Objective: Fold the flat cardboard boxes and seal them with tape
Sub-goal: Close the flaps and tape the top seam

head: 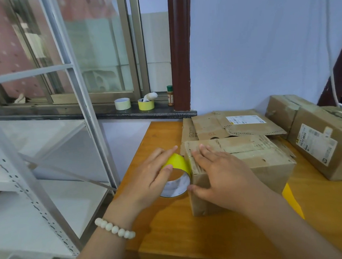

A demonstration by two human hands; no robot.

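Note:
A folded cardboard box (pixel 253 160) stands on the wooden table (pixel 191 227). My left hand (pixel 150 176) grips a yellow tape roll (pixel 177 178) right against the box's left end, thumb at the roll's rim. My right hand (pixel 214 174) lies flat over the box's top left corner, fingers straight on the top and thumb pressed on the side face. Flat cardboard boxes (pixel 233 126) lie behind the folded box.
Two taped boxes (pixel 313 139) sit at the table's right. A yellow sheet (pixel 292 200) pokes out beside the folded box. On the window sill stand two tape rolls (pixel 134 104) and a spice bottle (pixel 170 95). A metal shelf rack (pixel 48 155) fills the left.

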